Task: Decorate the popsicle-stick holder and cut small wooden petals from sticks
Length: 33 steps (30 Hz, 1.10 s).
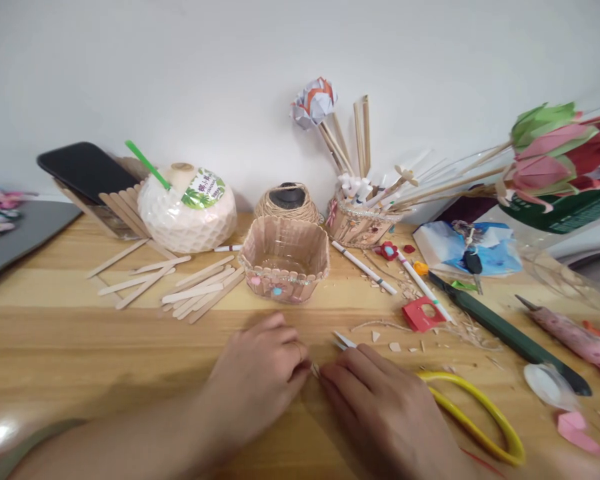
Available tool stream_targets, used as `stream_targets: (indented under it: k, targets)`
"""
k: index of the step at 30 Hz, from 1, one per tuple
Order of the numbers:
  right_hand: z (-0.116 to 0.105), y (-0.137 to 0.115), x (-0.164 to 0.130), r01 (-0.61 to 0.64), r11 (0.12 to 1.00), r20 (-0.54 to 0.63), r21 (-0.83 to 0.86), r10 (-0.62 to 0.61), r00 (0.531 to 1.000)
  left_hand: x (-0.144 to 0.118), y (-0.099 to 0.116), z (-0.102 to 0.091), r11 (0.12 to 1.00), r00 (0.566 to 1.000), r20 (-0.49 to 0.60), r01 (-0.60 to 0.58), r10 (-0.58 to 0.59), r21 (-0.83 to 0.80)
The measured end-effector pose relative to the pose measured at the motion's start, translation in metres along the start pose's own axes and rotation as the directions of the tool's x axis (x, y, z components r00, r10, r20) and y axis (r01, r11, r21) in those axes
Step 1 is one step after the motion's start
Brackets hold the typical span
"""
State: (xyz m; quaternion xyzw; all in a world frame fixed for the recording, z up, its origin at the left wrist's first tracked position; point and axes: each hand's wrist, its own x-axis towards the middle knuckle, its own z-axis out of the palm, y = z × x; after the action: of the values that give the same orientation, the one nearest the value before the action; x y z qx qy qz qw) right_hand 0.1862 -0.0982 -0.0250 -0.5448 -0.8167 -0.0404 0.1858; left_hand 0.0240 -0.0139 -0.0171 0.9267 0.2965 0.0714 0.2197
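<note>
Head view shows us both hands meeting just in front of the stick-walled cup (285,259) on the wooden surface (80,333). Our left hand (260,380) and right hand (380,407) each pinch, fingertips closed, a tiny wood piece (314,369) between them. Loose craft sticks (190,287) lie left of the cup, yellow-handled scissors (480,413) right of it.

Green label (203,189) on the coconut (187,217), print too small to read.

Bare wood lies left of the hands (315,390); stick basket (284,259) ahead, yellow-handled scissors (473,417) right.
</note>
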Motion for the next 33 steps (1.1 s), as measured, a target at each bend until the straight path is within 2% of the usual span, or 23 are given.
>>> stream_targets:
  k: [4, 8, 11, 15, 18, 23, 28, 33]
  targets:
    - [-0.002, 0.002, 0.001, 0.003, 1.0, 0.009, 0.024, -0.003, 1.0, 0.0, -0.001, -0.002, 1.0, 1.0, 0.013, 0.009, -0.009, -0.006]
    - [-0.018, 0.012, 0.001, -0.054, 0.998, -0.02, 0.031, 0.054, 0.998, -0.001, -0.004, -0.007, 0.999, 1.0, 0.009, 0.03, -0.03, -0.027]
    - [-0.036, 0.025, -0.004, -0.112, 0.994, 0.002, -0.008, 0.112, 0.994, -0.001, -0.007, -0.011, 0.999, 0.999, 0.003, 0.037, -0.037, -0.037]
    - [-0.052, 0.047, -0.017, -0.163, 0.978, -0.066, -0.131, 0.155, 0.986, 0.0, -0.008, -0.014, 0.997, 0.999, 0.02, 0.048, -0.047, -0.065]
    - [-0.053, 0.06, -0.026, -0.229, 0.958, -0.011, -0.174, 0.231, 0.973, 0.0, -0.007, -0.013, 0.995, 0.998, 0.018, 0.055, -0.053, -0.08]
    - [-0.046, 0.069, -0.024, -0.288, 0.951, 0.107, -0.111, 0.3, 0.948, -0.001, -0.01, -0.011, 0.997, 0.999, -0.045, 0.014, -0.018, -0.072]
    - [-0.046, 0.07, -0.015, -0.306, 0.951, 0.155, -0.039, 0.309, 0.938, -0.001, -0.014, -0.011, 0.996, 0.997, -0.069, -0.025, 0.019, -0.089]
    - [-0.051, 0.075, -0.018, -0.293, 0.953, 0.198, -0.07, 0.301, 0.933, -0.001, -0.015, -0.01, 0.995, 0.997, -0.072, -0.022, 0.015, -0.101]
